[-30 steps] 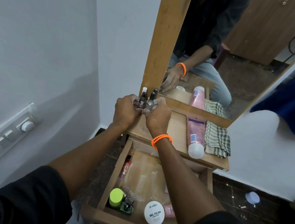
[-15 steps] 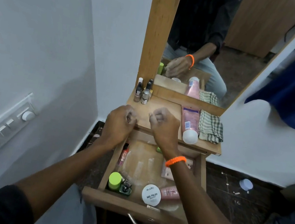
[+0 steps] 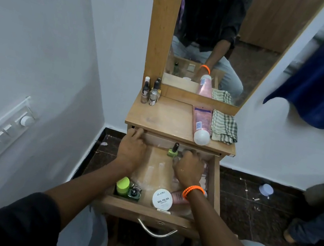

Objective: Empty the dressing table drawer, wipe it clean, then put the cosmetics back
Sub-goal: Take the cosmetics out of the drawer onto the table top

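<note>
Both hands, half a second ago raised over the bench top, now reach deep into the open wooden drawer. Left hand: fingers curled at the drawer's back left corner, under the bench's front edge; whether its grip holds anything cannot be told. Right hand: grip loosely curled, apparently not yet holding anything, just beside the upright green glass nail-polish bottle with black cap at the drawer's back edge, which stands just left of its fingertips and nearer it than the left hand.
</note>
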